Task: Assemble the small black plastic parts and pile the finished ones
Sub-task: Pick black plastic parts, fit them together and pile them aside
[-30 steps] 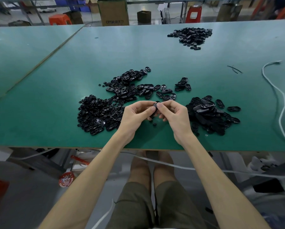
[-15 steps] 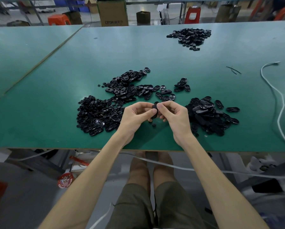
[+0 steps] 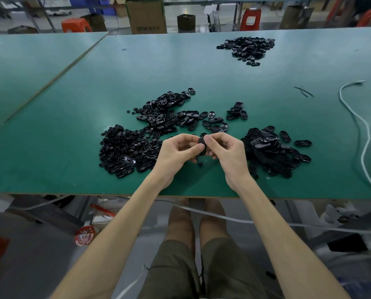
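Part (image 3: 202,145) — small, black, oval; between hands

Both bare forearms reach forward from the lower corners and converge toward the middle, wrists roughly level and a little apart. The left hand (image 3: 177,155) is turned with its palm facing the right one, fingers curled inward and thumb stretched toward the meeting point. The right hand (image 3: 228,154) mirrors it, fingers bent under and thumb tip pressed forward. Between the thumbs and fingertips of both hands a small black part (image 3: 202,146) is pinched, the two hands almost touching around it.
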Demonstrator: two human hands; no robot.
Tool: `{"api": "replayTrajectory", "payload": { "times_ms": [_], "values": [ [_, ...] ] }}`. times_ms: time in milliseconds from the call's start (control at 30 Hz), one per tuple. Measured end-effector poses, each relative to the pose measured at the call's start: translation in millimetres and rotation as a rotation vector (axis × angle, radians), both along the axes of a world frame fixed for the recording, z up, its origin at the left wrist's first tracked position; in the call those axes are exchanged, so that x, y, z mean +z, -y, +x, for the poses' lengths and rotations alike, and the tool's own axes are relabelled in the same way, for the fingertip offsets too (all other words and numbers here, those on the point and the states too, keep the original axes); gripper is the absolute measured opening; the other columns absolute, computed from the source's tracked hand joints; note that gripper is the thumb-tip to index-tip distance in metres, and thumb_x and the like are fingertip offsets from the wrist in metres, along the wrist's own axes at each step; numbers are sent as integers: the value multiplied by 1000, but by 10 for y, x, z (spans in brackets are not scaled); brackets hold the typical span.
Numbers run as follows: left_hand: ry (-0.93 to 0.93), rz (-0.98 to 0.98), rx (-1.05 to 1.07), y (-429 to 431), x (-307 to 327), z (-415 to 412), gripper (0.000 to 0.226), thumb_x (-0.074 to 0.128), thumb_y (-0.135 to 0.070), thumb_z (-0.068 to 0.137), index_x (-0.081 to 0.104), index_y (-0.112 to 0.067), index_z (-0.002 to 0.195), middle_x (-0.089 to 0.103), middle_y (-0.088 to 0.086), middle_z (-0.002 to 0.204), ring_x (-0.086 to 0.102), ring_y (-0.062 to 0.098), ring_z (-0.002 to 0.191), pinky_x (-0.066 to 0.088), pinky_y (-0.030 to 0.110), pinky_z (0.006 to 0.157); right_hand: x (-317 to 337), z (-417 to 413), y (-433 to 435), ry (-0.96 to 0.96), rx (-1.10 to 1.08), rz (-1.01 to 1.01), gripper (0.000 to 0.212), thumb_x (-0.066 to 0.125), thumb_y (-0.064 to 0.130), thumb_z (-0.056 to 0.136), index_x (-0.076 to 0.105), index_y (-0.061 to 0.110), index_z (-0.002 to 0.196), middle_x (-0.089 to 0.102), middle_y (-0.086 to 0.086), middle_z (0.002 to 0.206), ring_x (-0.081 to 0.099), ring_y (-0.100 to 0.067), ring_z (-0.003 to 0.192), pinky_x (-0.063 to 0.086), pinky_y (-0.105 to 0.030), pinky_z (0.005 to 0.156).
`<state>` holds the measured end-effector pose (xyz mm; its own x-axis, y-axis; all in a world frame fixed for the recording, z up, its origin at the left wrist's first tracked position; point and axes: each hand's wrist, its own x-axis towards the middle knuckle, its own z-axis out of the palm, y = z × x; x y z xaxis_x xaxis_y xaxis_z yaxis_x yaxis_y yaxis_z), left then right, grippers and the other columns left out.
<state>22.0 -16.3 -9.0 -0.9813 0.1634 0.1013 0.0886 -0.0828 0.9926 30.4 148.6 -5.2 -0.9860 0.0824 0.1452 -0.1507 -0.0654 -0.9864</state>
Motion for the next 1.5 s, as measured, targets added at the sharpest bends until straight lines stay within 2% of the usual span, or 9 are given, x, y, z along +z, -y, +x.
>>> {"api": "replayTrajectory", "payload": {
  "times_ms": [200,433,600,867,967,1167,1333,1500],
  "values": [
    [-13,50,7,10,-1,-5,21,77,-4,88,73,-3,109,75,9,92,70,14,82,54,22,69,10,13,7,14,12,-3,7,75,18,95,76,15,88,70,1,71,59,-7,64,48,-18,59],
    [-13,81,1,39,-16,-13,27,74,-6,91,76,-9,118,77,14,108,69,19,94,52,22,77,9,15,4,24,7,-3,6,73,14,96,75,12,90,71,5,70,58,-9,65,47,-19,59],
    [-10,82,14,24,-8,-5,24,73,-5,92,77,-9,115,78,14,105,70,18,94,54,22,77,10,17,14,24,11,5,8,73,15,96,74,15,88,72,7,70,59,-7,63,48,-18,59],
    [-16,70,56,7,-2,3,23,65,7,90,78,-5,105,78,12,96,72,17,86,56,23,78,9,26,10,13,45,27,8,78,16,92,76,19,85,74,3,73,60,-5,63,48,-16,60],
    [-27,65,76,4,-7,5,24,66,9,90,79,-7,102,78,11,91,71,16,79,56,22,79,1,20,14,8,63,42,7,78,15,92,76,17,86,75,3,71,61,-3,62,48,-16,60],
    [-40,65,93,0,-13,-2,25,68,8,88,81,-12,97,79,11,90,72,16,79,56,21,78,3,16,11,0,72,49,8,77,14,92,76,18,85,76,3,71,62,-2,61,48,-14,59],
    [-27,125,31,20,-15,-2,24,75,0,89,76,-1,113,78,18,102,73,23,91,57,28,83,-2,9,1,16,9,2,7,74,15,95,75,15,88,72,0,73,59,-8,64,48,-18,59],
    [-36,103,19,12,-13,2,26,71,3,91,74,1,117,77,19,103,72,22,91,56,27,82,-10,5,3,22,-6,10,7,73,15,96,75,14,89,72,-1,74,60,-9,64,49,-19,59]
  ]
}}
